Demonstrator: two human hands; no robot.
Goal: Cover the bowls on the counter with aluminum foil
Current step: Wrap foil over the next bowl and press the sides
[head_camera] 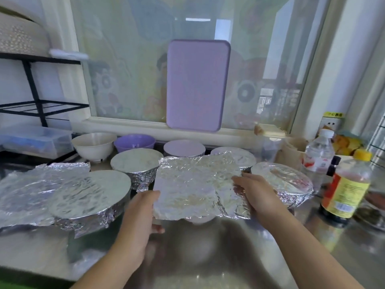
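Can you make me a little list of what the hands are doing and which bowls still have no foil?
left hand: holds the foil sheet's left edge
right hand: holds the right edge
foil sheet: crinkled, spread over a white bowl, not folded down yet
uncovered bowls: white bowl at back, purple bowl
foil-covered bowls: five
spare foil: far left
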